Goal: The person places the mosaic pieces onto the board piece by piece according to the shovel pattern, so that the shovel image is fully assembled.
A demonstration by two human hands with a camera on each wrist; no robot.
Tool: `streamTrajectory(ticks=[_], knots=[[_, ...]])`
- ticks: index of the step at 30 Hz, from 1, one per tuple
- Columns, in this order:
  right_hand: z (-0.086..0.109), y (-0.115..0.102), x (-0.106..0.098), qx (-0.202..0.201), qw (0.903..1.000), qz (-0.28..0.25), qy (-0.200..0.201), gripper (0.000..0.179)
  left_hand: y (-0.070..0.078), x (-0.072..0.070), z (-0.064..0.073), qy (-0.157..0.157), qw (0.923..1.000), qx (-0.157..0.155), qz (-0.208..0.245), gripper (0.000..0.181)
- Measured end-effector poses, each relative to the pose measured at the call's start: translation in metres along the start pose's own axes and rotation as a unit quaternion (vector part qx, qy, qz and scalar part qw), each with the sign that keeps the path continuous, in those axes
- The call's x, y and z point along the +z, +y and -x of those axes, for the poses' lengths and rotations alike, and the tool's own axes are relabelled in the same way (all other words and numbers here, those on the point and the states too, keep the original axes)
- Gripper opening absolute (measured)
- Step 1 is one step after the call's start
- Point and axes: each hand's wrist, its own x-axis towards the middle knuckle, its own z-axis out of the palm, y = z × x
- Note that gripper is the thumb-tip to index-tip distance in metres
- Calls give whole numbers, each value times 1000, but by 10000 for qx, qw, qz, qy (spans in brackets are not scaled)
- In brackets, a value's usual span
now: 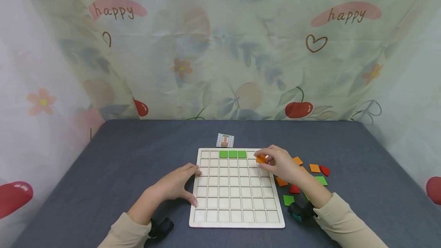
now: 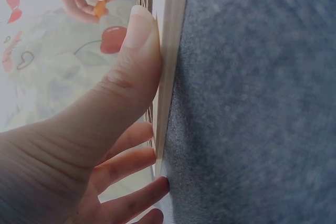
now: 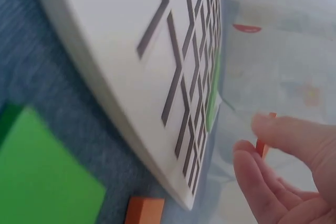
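Pale printed cloth (image 1: 224,60) with cherries, flowers and the word "happy" hangs behind a table covered in dark blue-grey fabric (image 1: 103,186). The right hand (image 1: 280,165) pinches an orange tile (image 1: 260,159) between thumb and fingers, holding it above the far right corner of a white grid board (image 1: 237,190). The right wrist view shows the tile almost edge-on, a thin strip with its long axis roughly upright in that view; the fingers cover much of it, so its full outline is hard to make out. The left hand (image 1: 175,183) is spread wide along the board's left edge, thumb towards the near end and fingertips farther up, with nothing in its grasp.

The board lies flat, its sides running away from the person. Three green tiles (image 1: 232,154) fill neighbouring cells in the middle of the farthest row; the right hand hides cells at that corner. Just beyond the far edge lies a small patterned card (image 1: 225,140), its print too small to read. Right of the board are loose orange, green and red pieces (image 1: 314,168), some partly covered by the right forearm and a black wrist device (image 1: 300,210).
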Motion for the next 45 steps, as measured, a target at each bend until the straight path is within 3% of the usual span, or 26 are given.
streamTrajectory(ticks=[9, 18, 25, 36, 45], knots=[[-6, -12, 5, 497, 9982, -212, -270, 33, 1, 0, -1, 13, 10000, 32, -37, 82], [-13, -19, 10, 556, 9972, -182, -472, 36, 0, 1, -1, 36, 10000, 44, -57, 82], [-19, -21, 15, 391, 9973, -186, -595, 35, 0, 0, -1, 34, 10000, 71, -51, 82], [-24, -25, 22, -253, 9984, -100, -487, 36, 5, -2, 1, 41, 10000, -19, 24, 82], [-39, -26, 30, 147, 9973, -354, -632, 28, 6, -3, 2, 4, 10000, -20, 34, 82]])
